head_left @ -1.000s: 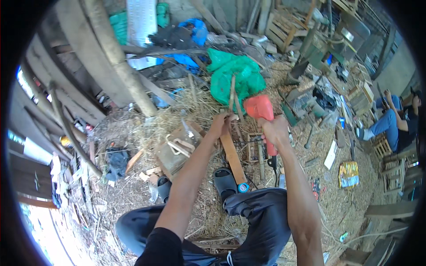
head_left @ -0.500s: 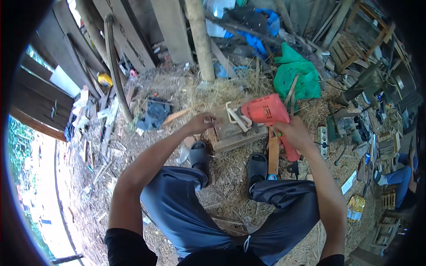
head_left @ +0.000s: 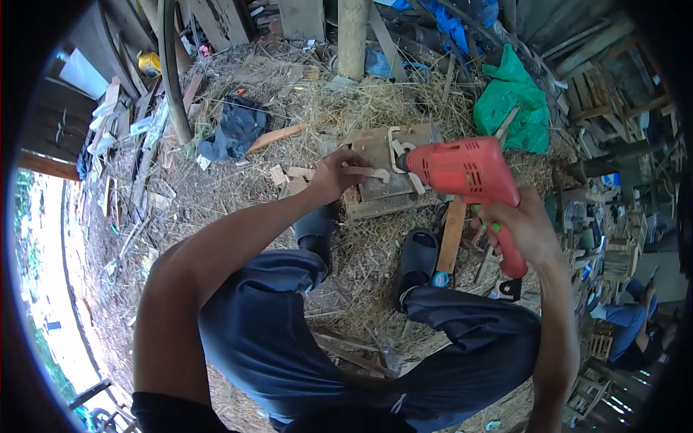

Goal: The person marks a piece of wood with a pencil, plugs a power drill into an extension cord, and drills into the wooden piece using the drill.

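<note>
My left hand (head_left: 333, 175) pinches a small pale wooden piece (head_left: 377, 173) with a curved end, over a weathered board (head_left: 369, 137) on the ground. My right hand (head_left: 518, 227) grips the handle of a red corded drill (head_left: 462, 169), whose green switch shows at the fingers. The drill's front points left toward the pale piece; whether they touch I cannot tell. More curved pale wooden pieces (head_left: 395, 141) lie on the board behind the drill's front, partly hidden. My dark sandals (head_left: 416, 263) are below the board, and an orange plank (head_left: 451, 238) lies beside the right one.
Straw and wood scraps cover the ground (head_left: 361, 267). A dark plastic bag (head_left: 234, 126) lies at back left, a green sack (head_left: 509, 108) at back right, near a post (head_left: 350, 43). A seated person (head_left: 624, 325) is at far right, amid wooden clutter (head_left: 613, 252).
My view has turned left and down. My left hand now holds the pale piece clearly above the board. The drill has swung from upright pointing to horizontal, leftward, beside that piece.
</note>
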Demonstrator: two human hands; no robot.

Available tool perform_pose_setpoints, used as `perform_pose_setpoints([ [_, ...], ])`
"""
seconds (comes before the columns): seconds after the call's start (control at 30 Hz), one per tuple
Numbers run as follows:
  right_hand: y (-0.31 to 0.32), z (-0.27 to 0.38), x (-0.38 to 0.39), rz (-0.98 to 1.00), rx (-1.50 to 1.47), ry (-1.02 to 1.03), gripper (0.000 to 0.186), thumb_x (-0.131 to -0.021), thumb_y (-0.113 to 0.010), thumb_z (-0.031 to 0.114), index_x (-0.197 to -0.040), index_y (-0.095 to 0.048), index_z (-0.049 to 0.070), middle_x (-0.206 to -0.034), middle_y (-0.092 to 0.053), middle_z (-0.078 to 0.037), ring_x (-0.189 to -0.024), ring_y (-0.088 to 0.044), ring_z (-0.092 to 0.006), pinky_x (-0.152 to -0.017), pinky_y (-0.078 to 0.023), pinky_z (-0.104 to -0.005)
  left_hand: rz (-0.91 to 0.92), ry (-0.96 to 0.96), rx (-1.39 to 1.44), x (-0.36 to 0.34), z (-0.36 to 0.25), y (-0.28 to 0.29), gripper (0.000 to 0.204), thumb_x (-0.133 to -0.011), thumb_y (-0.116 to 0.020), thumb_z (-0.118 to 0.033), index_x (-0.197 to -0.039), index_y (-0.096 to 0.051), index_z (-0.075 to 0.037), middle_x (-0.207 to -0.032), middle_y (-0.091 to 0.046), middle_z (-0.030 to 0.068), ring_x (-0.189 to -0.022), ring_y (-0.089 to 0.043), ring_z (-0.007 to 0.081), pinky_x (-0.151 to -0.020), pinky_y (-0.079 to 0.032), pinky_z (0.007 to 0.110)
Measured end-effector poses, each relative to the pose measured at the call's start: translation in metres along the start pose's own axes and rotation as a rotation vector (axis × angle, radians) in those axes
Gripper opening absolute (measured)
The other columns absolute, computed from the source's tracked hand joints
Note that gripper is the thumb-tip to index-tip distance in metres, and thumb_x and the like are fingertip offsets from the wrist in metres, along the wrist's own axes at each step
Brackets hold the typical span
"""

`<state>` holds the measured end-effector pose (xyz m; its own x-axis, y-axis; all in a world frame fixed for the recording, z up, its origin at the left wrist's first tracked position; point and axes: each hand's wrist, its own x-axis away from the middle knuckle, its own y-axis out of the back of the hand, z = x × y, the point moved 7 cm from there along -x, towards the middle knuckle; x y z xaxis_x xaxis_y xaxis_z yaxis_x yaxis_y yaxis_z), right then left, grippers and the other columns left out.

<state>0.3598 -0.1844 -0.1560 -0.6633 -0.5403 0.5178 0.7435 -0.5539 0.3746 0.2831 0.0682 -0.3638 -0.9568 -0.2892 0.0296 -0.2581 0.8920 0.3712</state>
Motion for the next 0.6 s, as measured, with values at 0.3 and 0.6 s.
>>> perform_pose_setpoints([
  [0.3, -0.007, -0.002, -0.008, 0.012, 0.065, 0.004, 0.018, -0.073, -0.059, 0.013, -0.076, -0.065, -0.003, -0.056, -0.057, -0.005, -0.046, -0.054, -0.0121, -0.044, -0.042, -0.0268, -0.040, 0.098, -0.104, -0.001, -0.005, 0.002, 0.025, -0.066, -0.081, -0.012, -0.087, -0.070, -0.006, -0.090, -0.065, 0.0078, -0.081, -0.064, 0.0190, -0.072, -0.051, 0.033],
  [0.6, -0.009, 0.002, -0.008, 0.030, 0.081, -0.016, 0.022, -0.076, -0.055, 0.013, -0.083, -0.062, -0.006, -0.070, -0.063, -0.010, -0.048, -0.053, -0.0126, -0.043, -0.043, -0.0279, -0.040, 0.128, -0.138, 0.000, -0.008, 0.003, 0.030, -0.063, -0.084, -0.015, -0.087, -0.070, -0.005, -0.091, -0.065, 0.0086, -0.084, -0.064, 0.0213, -0.075, -0.051, 0.034],
])
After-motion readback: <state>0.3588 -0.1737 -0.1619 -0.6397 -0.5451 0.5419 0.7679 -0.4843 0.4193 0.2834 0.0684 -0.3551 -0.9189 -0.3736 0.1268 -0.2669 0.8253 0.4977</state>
